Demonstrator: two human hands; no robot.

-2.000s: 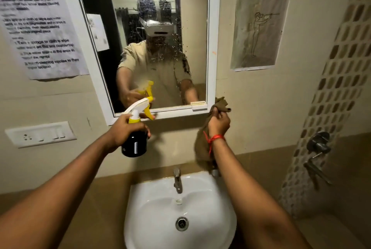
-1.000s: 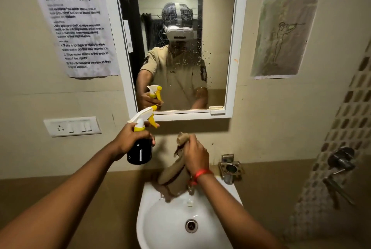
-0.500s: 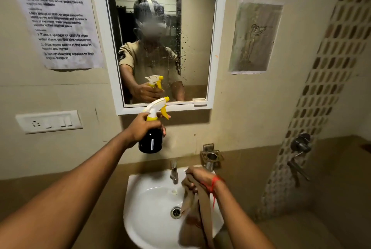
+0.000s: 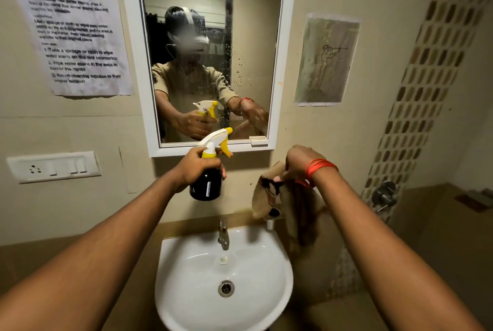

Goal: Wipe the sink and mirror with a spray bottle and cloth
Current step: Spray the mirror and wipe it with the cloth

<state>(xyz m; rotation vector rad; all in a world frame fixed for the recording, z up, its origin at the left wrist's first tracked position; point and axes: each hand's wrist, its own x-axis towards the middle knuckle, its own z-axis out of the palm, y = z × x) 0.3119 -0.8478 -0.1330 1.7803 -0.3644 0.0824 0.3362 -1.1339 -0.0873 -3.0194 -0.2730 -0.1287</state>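
A black spray bottle (image 4: 206,186) with a white and yellow trigger head is held upright in the left hand (image 4: 196,169), the grip wrapped round its neck, nozzle toward the droplet-speckled mirror (image 4: 256,45) above. A crumpled brown cloth (image 4: 286,201) is pinched in the right hand (image 4: 300,162), hanging below that grip over the white sink (image 4: 277,272).

Black spray bottle (image 4: 206,184) upright below droplet-speckled mirror (image 4: 253,24), limp brown cloth (image 4: 290,208) above white sink (image 4: 186,290).

Both arms reach forward, left hand (image 4: 196,168) clenched, right hand (image 4: 298,161) raised with fingers (image 4: 280,178) pinched.
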